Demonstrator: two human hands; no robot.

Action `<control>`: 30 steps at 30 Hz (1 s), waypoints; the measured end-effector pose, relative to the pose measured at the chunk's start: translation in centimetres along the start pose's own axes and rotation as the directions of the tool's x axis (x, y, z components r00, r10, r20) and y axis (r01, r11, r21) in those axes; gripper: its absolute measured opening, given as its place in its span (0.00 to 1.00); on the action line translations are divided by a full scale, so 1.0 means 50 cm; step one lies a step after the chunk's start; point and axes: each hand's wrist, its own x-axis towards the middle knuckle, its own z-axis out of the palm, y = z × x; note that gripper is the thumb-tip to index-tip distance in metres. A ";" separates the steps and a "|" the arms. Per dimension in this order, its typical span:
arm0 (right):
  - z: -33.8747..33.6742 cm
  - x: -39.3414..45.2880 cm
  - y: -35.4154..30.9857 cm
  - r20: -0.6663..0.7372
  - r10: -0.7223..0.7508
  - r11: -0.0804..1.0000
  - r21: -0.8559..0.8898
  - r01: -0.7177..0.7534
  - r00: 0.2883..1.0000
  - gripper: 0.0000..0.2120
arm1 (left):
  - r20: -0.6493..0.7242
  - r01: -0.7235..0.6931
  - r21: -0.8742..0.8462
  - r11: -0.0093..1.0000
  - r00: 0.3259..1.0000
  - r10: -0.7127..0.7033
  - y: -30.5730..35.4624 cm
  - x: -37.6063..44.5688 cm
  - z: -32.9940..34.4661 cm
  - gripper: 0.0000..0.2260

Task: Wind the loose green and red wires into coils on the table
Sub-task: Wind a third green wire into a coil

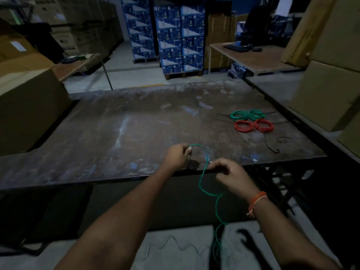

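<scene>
Now: left hand (pixel 178 155) and right hand (pixel 229 172) both pinch thin loose green wire (pixel 202 178) at near edge of dark scuffed tabletop (pixel 126 123); rest trails to floor. Advice: keep loops even, draw slack up steadily, avoid snagging.

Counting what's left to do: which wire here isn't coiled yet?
The loose green wire gripped by both hands, trailing off the table edge to the floor. The green coils and red coils lie finished.

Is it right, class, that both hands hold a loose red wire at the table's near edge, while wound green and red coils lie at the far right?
Not quite: the head view shows the left hand and right hand holding a loose green wire, not red. The rest stands.
</scene>
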 end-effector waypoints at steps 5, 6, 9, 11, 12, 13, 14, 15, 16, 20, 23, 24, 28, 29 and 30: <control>0.011 0.034 0.007 -0.167 -0.076 0.960 -0.277 0.027 0.983 0.27 | 0.360 -0.051 -0.281 0.958 0.920 0.155 0.096 -0.027 -0.074 0.13; 0.016 0.042 0.004 -0.122 -0.051 0.964 -0.264 0.017 0.991 0.27 | 0.428 0.032 -0.384 0.923 0.892 0.148 0.110 -0.037 -0.085 0.13; 0.031 0.057 -0.004 -0.057 -0.045 0.984 -0.175 0.034 0.997 0.10 | 0.512 0.188 -0.570 0.800 0.843 0.166 0.122 -0.059 -0.114 0.12; 0.035 0.064 -0.011 -0.051 -0.051 0.992 -0.116 0.045 0.997 0.07 | 0.477 0.197 -0.607 0.770 0.865 0.154 0.110 -0.067 -0.130 0.11; 0.035 0.067 -0.012 -0.068 -0.036 0.996 -0.082 0.030 0.997 0.09 | 0.452 0.190 -0.609 0.770 0.881 0.140 0.100 -0.071 -0.136 0.11; 0.032 0.073 -0.010 -0.115 -0.018 0.999 -0.053 0.012 0.993 0.10 | 0.422 0.173 -0.599 0.782 0.898 0.125 0.087 -0.074 -0.141 0.10; 0.025 0.080 -0.007 -0.187 -0.007 0.999 -0.038 0.000 0.982 0.11 | 0.393 0.152 -0.572 0.806 0.913 0.107 0.071 -0.079 -0.145 0.09; 0.015 0.087 -0.005 -0.263 -0.006 0.999 -0.038 -0.005 0.965 0.11 | 0.365 0.129 -0.537 0.834 0.927 0.091 0.052 -0.084 -0.145 0.09; 0.003 0.095 -0.003 -0.324 -0.009 0.999 -0.042 -0.005 0.946 0.10 | 0.343 0.113 -0.506 0.855 0.936 0.079 0.036 -0.091 -0.145 0.09; -0.035 0.112 -0.011 -0.500 -0.045 0.992 -0.124 -0.021 0.865 0.10 | 0.376 0.187 -0.527 0.829 0.926 0.030 0.009 -0.127 -0.139 0.12; -0.053 0.133 0.009 -0.449 -0.035 0.929 -0.343 -0.136 0.893 0.12 | 0.445 0.374 -0.809 0.454 0.894 0.057 0.040 -0.152 -0.142 0.11; -0.050 0.136 0.022 -0.322 0.032 0.878 -0.444 -0.180 0.946 0.14 | 0.447 0.419 -0.876 0.240 0.892 0.071 0.055 -0.157 -0.150 0.11; 0.015 0.089 0.044 0.382 0.323 0.803 -0.594 -0.037 0.866 0.12 | 0.366 0.352 -0.920 -0.175 0.929 -0.058 0.085 -0.144 -0.174 0.12; 0.034 0.071 0.044 0.495 0.316 0.826 -0.563 0.022 0.809 0.12 | 0.356 0.329 -0.921 -0.207 0.928 -0.109 0.082 -0.139 -0.176 0.12; 0.049 0.056 0.045 0.566 0.291 0.844 -0.532 0.072 0.771 0.11 | 0.352 0.315 -0.923 -0.223 0.923 -0.155 0.074 -0.134 -0.175 0.13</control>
